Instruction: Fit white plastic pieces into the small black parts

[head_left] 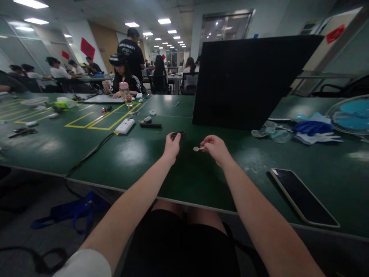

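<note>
My left hand (172, 146) is closed around a small dark object (182, 135) whose kind I cannot make out. It is held just above the green table. To its right, my right hand (215, 147) pinches the short stem of a small pale piece with a round flat end (196, 149). That round end points left towards my left hand, with a gap between the two. The fingertips of my right hand partly cover the stem.
A large black panel (239, 80) stands ahead to the right. A phone (304, 196) lies near the front edge at right, gloves (317, 132) and a fan (350, 113) beyond. A white power bank-like block (125, 126) with a cable and a bottle (126, 94) are left. People sit behind.
</note>
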Action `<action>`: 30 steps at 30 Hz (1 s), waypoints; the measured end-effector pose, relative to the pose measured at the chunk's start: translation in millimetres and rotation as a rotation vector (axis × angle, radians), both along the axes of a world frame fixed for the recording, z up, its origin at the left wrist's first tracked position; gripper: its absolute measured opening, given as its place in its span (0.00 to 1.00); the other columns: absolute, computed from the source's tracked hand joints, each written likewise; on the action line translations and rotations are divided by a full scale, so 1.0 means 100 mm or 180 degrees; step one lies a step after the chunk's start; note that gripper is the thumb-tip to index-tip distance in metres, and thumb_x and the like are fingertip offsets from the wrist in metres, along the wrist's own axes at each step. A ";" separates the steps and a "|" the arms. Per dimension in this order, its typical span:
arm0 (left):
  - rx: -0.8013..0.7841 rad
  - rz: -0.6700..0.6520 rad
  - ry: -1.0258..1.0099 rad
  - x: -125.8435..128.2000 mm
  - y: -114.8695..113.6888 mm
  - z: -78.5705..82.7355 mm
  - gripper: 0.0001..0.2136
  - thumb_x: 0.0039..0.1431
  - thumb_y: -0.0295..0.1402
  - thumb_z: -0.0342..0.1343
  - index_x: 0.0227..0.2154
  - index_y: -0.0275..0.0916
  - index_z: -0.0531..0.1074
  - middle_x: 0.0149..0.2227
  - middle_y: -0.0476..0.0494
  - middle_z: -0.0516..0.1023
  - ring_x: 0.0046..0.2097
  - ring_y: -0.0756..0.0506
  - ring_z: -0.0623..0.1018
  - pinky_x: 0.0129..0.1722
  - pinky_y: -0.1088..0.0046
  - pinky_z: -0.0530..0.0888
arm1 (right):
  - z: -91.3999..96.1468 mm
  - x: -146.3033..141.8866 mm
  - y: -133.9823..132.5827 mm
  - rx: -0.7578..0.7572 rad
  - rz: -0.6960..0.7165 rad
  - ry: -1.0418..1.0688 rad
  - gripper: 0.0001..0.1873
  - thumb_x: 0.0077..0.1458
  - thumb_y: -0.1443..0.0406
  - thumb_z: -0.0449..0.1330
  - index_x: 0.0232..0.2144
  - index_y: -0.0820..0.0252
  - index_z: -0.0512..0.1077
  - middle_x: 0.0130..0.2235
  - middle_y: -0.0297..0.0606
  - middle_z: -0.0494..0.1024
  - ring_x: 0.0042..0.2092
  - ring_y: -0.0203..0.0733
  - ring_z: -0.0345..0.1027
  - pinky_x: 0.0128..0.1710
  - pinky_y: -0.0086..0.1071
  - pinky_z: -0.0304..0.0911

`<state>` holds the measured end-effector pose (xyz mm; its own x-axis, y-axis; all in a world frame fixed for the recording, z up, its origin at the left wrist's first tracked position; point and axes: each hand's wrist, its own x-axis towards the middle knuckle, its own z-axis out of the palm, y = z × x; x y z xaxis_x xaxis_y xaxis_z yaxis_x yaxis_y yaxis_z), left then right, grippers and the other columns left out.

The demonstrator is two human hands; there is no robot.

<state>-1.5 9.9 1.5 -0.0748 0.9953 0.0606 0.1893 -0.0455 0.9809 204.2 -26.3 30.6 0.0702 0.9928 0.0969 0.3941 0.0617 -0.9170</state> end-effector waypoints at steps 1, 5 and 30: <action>0.0041 0.0034 0.0019 0.00 -0.02 0.00 0.25 0.70 0.51 0.43 0.64 0.47 0.54 0.63 0.38 0.69 0.59 0.43 0.75 0.55 0.63 0.74 | -0.01 0.01 0.02 -0.0058 -0.0120 0.0098 0.13 0.56 0.65 0.56 0.43 0.59 0.73 0.42 0.43 0.79 0.38 0.44 0.74 0.35 0.36 0.70; 0.0354 0.0070 0.0290 0.01 -0.13 0.06 0.26 0.67 0.50 0.50 0.63 0.45 0.59 0.61 0.36 0.70 0.58 0.41 0.74 0.56 0.62 0.72 | -0.01 -0.04 0.06 0.0028 -0.0210 -0.1085 0.15 0.61 0.57 0.54 0.40 0.58 0.77 0.40 0.43 0.78 0.36 0.45 0.72 0.33 0.37 0.68; 0.0679 -0.0764 0.2444 0.13 -0.33 0.11 0.21 0.65 0.37 0.56 0.59 0.49 0.63 0.59 0.43 0.75 0.62 0.38 0.73 0.67 0.47 0.58 | 0.06 -0.19 -0.18 0.1092 0.0264 -0.1996 0.08 0.62 0.62 0.60 0.38 0.54 0.81 0.38 0.36 0.78 0.37 0.42 0.70 0.37 0.37 0.65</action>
